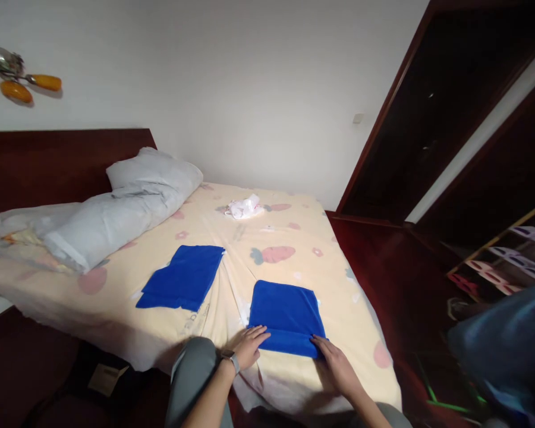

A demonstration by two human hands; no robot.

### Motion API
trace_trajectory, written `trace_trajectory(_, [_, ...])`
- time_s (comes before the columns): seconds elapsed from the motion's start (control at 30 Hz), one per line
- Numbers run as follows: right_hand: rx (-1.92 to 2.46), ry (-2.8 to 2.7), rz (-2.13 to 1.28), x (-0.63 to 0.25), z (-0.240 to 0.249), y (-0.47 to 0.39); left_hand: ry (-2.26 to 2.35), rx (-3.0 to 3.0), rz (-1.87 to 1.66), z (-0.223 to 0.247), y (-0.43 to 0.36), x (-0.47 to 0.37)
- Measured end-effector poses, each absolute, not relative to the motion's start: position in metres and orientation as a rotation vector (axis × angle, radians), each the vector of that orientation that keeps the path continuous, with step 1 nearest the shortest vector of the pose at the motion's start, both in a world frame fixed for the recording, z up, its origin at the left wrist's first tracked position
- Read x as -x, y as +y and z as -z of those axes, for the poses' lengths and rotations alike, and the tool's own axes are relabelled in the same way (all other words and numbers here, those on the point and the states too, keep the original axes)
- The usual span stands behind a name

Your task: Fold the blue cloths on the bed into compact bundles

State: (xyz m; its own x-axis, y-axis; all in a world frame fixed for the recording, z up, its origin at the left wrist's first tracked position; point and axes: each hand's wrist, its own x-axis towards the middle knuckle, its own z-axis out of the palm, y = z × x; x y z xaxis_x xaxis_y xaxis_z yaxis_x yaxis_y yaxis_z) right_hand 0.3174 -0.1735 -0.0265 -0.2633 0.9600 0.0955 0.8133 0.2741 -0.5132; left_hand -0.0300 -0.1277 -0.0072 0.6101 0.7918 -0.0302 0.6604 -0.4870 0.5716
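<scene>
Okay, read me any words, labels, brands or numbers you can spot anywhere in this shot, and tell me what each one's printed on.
None can be read.
Dark print on the bed sheet, between the two blue cloths: too blurred to read.
Paper on the floor by the bed: nothing legible.
Folded blue cloth under the left hand and right hand: no label visible.
Other blue cloth: no lettering visible.
</scene>
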Motion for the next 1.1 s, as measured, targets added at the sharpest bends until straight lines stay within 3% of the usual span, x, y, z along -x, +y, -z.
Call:
trace_trajectory(0.23, [1.708,-1.688,-0.781,-0.324,0.016,-0.14,1.41,-1.896,-0.681,0.001,-0.099,0.035])
trace_trajectory(0.47, [1.876,-1.482,-0.574,-0.335,0.024,-0.105,1.833,-1.882,-0.929,0.008,-0.068,0.037])
trace_trajectory(0.63, [1.686,-1.869,-0.451,-0.332,0.02,-0.112,1.418,-2.417,-0.676,-0.007,-0.082,0.025])
trace_trajectory(0.8, [1.606,-2.122,-0.367,-0.335,0.025,-0.113,1.318,-2.41,-0.479,-0.004,-0.069,0.021])
trace_trajectory(1.1, [1.698,-1.702,-0.955,-0.352,0.001,-0.083,1.31,-1.917,-0.651,-0.011,-0.021,0.029])
